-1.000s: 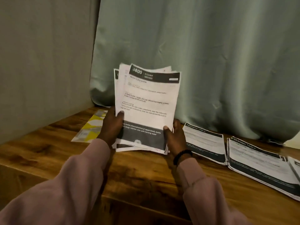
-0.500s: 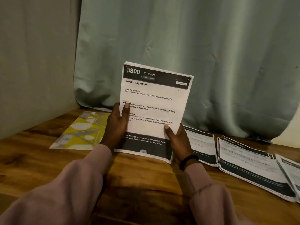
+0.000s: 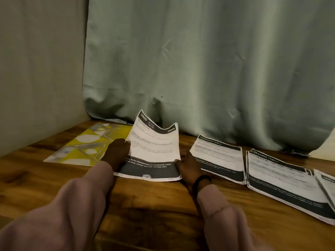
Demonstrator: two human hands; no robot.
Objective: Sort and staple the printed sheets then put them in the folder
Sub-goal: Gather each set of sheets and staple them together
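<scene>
White printed sheets, thin and limp, far end curling up off the wooden table beside the yellow folder. Pinched at both side edges: left hand, right hand. Probably light, slippery; best gripped low, near the edges.

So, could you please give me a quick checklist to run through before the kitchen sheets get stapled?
1. Kitchen sheets held at both sides by left hand and right hand: ok.
2. Bottom edge resting on the brown wooden table: ok.
3. Stack lying flat: not ok, top corners curl up.
4. Edges squared: cannot tell.
5. Stapler within reach: not ok, none in view.
6. Yellow patterned folder free beside the left hand: ok.
</scene>
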